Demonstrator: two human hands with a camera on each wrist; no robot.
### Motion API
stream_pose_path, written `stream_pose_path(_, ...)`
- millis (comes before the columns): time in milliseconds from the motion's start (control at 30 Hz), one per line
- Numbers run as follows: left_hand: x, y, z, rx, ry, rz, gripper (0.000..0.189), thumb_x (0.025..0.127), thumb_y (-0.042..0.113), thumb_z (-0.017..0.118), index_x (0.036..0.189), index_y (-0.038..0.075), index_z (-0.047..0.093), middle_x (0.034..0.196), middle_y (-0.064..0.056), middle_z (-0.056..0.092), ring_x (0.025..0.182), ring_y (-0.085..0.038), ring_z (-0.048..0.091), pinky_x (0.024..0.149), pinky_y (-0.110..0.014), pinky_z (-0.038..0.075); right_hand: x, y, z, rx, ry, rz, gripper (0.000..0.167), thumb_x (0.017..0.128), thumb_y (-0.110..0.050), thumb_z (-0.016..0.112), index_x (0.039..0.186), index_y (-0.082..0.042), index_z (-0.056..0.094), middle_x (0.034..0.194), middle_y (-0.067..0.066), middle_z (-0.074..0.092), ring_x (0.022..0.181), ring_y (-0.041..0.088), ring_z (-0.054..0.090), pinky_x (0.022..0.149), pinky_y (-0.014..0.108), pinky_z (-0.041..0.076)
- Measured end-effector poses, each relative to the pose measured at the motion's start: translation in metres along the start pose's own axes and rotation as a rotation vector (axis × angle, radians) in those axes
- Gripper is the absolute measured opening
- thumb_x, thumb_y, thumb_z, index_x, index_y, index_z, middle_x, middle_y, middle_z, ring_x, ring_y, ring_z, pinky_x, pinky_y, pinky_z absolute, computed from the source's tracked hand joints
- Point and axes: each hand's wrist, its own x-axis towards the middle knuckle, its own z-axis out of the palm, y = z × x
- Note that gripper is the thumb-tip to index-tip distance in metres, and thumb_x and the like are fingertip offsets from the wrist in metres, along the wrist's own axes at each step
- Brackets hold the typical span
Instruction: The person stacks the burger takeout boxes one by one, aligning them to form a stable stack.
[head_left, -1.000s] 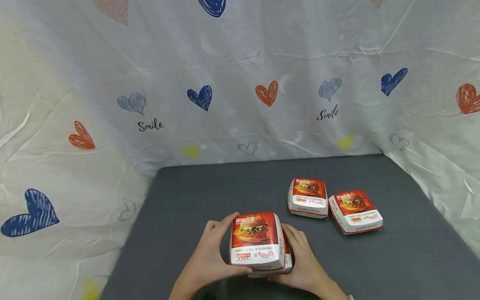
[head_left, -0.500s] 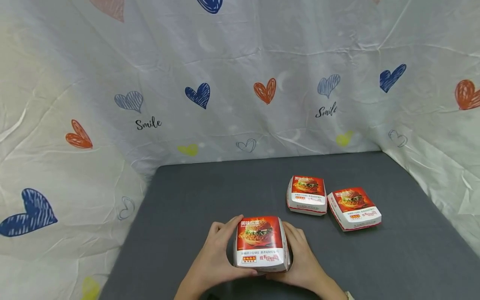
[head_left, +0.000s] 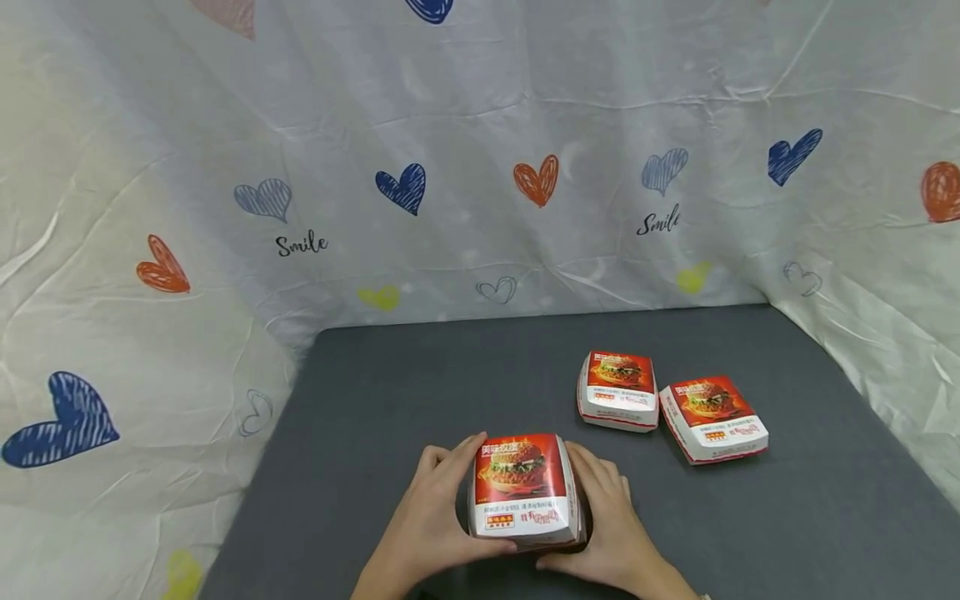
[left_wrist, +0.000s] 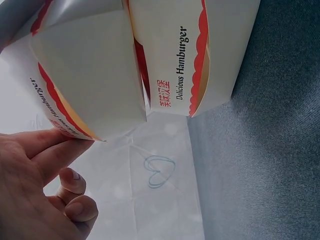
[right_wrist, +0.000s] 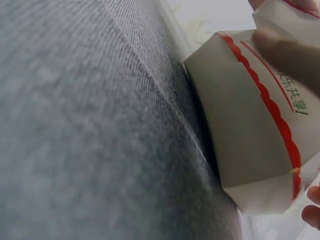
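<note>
Two burger boxes stand stacked near the table's front, the upper burger box (head_left: pixel 517 492) hiding most of the lower burger box (left_wrist: pixel 172 55). With its thumb in front and fingers behind, my left hand (head_left: pixel 431 517) grips the upper box by its left side. My right hand (head_left: pixel 611 525) curves loosely about the right side of the stack, and a dark gap shows between palm and boxes. A blurred finger crosses before the lower box (right_wrist: pixel 250 120) in the right wrist view; contact is hard to tell there. The lower box rests on the table.
Farther back on the right, two more burger boxes lie on the dark grey table (head_left: pixel 390 392): one box (head_left: pixel 618 390) and, beside it, another box (head_left: pixel 714 419) turned at an angle. A white curtain (head_left: pixel 450 242) printed with hearts hangs behind and around the table.
The upper box has shifted slightly right and now sits more squarely over the lower one. My right hand has loosened a little from the stack's side. Both rear boxes stayed put.
</note>
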Motion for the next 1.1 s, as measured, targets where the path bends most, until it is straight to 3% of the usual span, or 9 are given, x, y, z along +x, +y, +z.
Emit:
stream_pose_path(133, 0.0, 0.0, -0.001, 0.025, 0.003, 0.013, 0.128, 0.054, 0.064, 0.101, 0.162, 0.023, 0.046, 0.157, 0.004, 0.054, 0.105, -0.006, 0.038, 0.084, -0.03, 0.051, -0.006, -0.004, -0.01, -0.01, 0.005, 0.017, 0.147, 0.052, -0.072, 0.098, 0.17, -0.018, 0.028, 0.166, 0.006, 0.04, 0.136, 0.018, 0.038, 0.091, 0.042, 0.035)
stream_pose_path(300, 0.002, 0.001, -0.002, 0.042, 0.004, 0.018, 0.128, 0.054, 0.066, 0.1, 0.162, 0.023, 0.046, 0.157, 0.004, 0.055, 0.106, -0.006, 0.038, 0.083, -0.029, 0.052, -0.007, 0.003, -0.026, 0.01, 0.077, -0.03, 0.144, 0.056, -0.072, 0.095, 0.169, -0.013, 0.029, 0.169, 0.01, 0.038, 0.141, 0.024, 0.037, 0.092, 0.06, 0.036)
stream_pose_path(533, 0.002, 0.001, -0.002, 0.042, -0.004, 0.019, 0.127, 0.056, 0.069, 0.098, 0.162, 0.022, 0.047, 0.157, 0.002, 0.054, 0.106, -0.006, 0.038, 0.083, -0.03, 0.052, 0.013, 0.032, -0.05, -0.017, 0.256, -0.12, 0.123, 0.086, -0.093, 0.047, 0.162, 0.004, 0.037, 0.164, 0.022, 0.043, 0.14, 0.038, 0.039, 0.107, 0.06, 0.024)
stream_pose_path(633, 0.002, 0.001, -0.002, 0.033, -0.009, 0.016, 0.127, 0.056, 0.069, 0.098, 0.162, 0.022, 0.047, 0.157, 0.002, 0.054, 0.106, -0.006, 0.038, 0.083, -0.029, 0.052, 0.026, 0.045, -0.064, -0.049, 0.295, -0.108, 0.119, 0.092, -0.09, 0.039, 0.161, 0.006, 0.037, 0.163, 0.024, 0.042, 0.14, 0.046, 0.038, 0.111, 0.065, 0.02)
stream_pose_path(733, 0.001, 0.001, -0.001, 0.031, -0.01, 0.011, 0.127, 0.056, 0.07, 0.098, 0.162, 0.022, 0.046, 0.157, 0.002, 0.054, 0.106, -0.006, 0.038, 0.083, -0.029, 0.052, 0.042, 0.059, -0.078, -0.088, 0.301, -0.066, 0.117, 0.092, -0.089, 0.043, 0.162, 0.005, 0.036, 0.163, 0.027, 0.041, 0.138, 0.053, 0.036, 0.107, 0.073, 0.02)
stream_pose_path(833, 0.001, 0.001, -0.001, 0.04, -0.009, 0.003, 0.127, 0.056, 0.072, 0.097, 0.162, 0.023, 0.047, 0.155, 0.003, 0.055, 0.106, -0.006, 0.038, 0.082, -0.029, 0.052, 0.058, 0.072, -0.091, -0.133, 0.262, 0.021, 0.116, 0.087, -0.08, 0.066, 0.162, 0.004, 0.036, 0.161, 0.03, 0.041, 0.135, 0.056, 0.034, 0.104, 0.077, 0.022)
stream_pose_path(967, 0.001, 0.002, -0.001, 0.054, -0.004, 0.004, 0.127, 0.055, 0.068, 0.099, 0.162, 0.023, 0.046, 0.155, 0.003, 0.055, 0.106, -0.006, 0.038, 0.081, -0.029, 0.052, 0.077, 0.086, -0.107, -0.196, 0.145, 0.146, 0.118, 0.076, -0.054, 0.091, 0.161, 0.007, 0.035, 0.16, 0.033, 0.039, 0.138, 0.055, 0.03, 0.104, 0.075, 0.024)
stream_pose_path(1033, 0.0, 0.002, -0.001, 0.054, -0.004, 0.006, 0.128, 0.055, 0.065, 0.101, 0.162, 0.023, 0.046, 0.156, 0.003, 0.055, 0.107, -0.006, 0.039, 0.082, -0.029, 0.052, 0.084, 0.091, -0.114, -0.219, 0.071, 0.201, 0.12, 0.074, -0.046, 0.093, 0.162, 0.008, 0.033, 0.162, 0.033, 0.036, 0.139, 0.054, 0.028, 0.105, 0.073, 0.024)
stream_pose_path(1100, 0.0, 0.003, -0.001, 0.048, -0.004, 0.002, 0.128, 0.055, 0.064, 0.101, 0.162, 0.023, 0.046, 0.156, 0.002, 0.055, 0.107, -0.006, 0.038, 0.082, -0.029, 0.052, 0.089, 0.095, -0.118, -0.249, 0.005, 0.235, 0.122, 0.074, -0.049, 0.093, 0.162, 0.009, 0.031, 0.163, 0.033, 0.035, 0.14, 0.053, 0.027, 0.103, 0.071, 0.024)
